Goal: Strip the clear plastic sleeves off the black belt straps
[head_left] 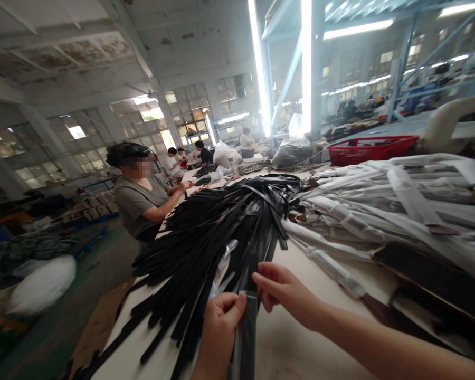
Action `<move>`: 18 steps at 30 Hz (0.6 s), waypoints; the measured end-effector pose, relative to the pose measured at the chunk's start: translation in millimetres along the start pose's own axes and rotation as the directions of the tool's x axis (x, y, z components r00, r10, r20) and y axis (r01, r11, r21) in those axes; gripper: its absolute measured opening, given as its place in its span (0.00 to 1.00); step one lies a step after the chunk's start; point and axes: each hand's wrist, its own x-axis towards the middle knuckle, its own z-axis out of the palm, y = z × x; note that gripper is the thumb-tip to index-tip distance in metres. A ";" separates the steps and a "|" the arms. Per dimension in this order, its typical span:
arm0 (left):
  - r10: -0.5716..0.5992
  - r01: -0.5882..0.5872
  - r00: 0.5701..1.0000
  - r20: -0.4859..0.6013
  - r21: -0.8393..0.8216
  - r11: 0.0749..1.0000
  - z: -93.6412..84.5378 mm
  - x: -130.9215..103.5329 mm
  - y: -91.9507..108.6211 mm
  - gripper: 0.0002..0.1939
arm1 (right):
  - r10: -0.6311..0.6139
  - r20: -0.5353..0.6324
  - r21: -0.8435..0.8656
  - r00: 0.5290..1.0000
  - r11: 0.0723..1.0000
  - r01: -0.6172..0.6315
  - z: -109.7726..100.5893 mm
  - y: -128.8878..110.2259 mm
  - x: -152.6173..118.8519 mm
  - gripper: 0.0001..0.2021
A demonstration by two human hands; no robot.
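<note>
A flat black strap point(251, 282), its lower part in a clear plastic sleeve point(246, 332), runs toward me between my hands. At the sleeve's upper edge, my left hand point(221, 322) is closed, thumb against bent fingers, gripping the sleeved strap. My right hand point(281, 287) pinches the black strap from its right side, a little farther up. Behind my hands spreads a large heap of black straps point(198, 232), many with ends pointing toward me. A loose piece of clear plastic point(225, 253) lies on the heap just beyond my left hand.
Straps wrapped in white material point(352, 211) are piled on the right of the pale table point(293, 327), with a red basket point(372, 148) behind them. A co-worker point(142, 195) stands at the left edge, hands over the table. Filled plastic bags point(291, 153) stand farther back.
</note>
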 end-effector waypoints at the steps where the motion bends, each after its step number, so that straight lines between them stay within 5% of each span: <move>1: -0.006 0.006 1.000 0.005 0.004 1.000 0.5 0.8 -1.7 0.26 | 0.001 -0.053 0.041 0.999 0.999 0.002 -1.7 -0.1 2.4 0.26; 5: 0.010 -0.011 1.000 0.008 0.023 1.000 4.2 2.4 -9.1 0.27 | -0.006 -0.136 0.144 0.991 0.989 0.026 -7.5 -0.1 8.3 0.26; 13: 0.041 -0.043 0.998 0.045 0.033 0.999 5.0 -0.5 -3.4 0.28 | 0.082 0.090 0.006 0.993 0.996 -0.083 4.9 -1.4 -5.3 0.21; 18: -0.048 0.063 0.985 0.165 -0.083 0.995 5.7 -5.2 -0.6 0.32 | -0.118 0.046 -0.070 0.992 0.990 0.121 2.3 0.6 0.0 0.22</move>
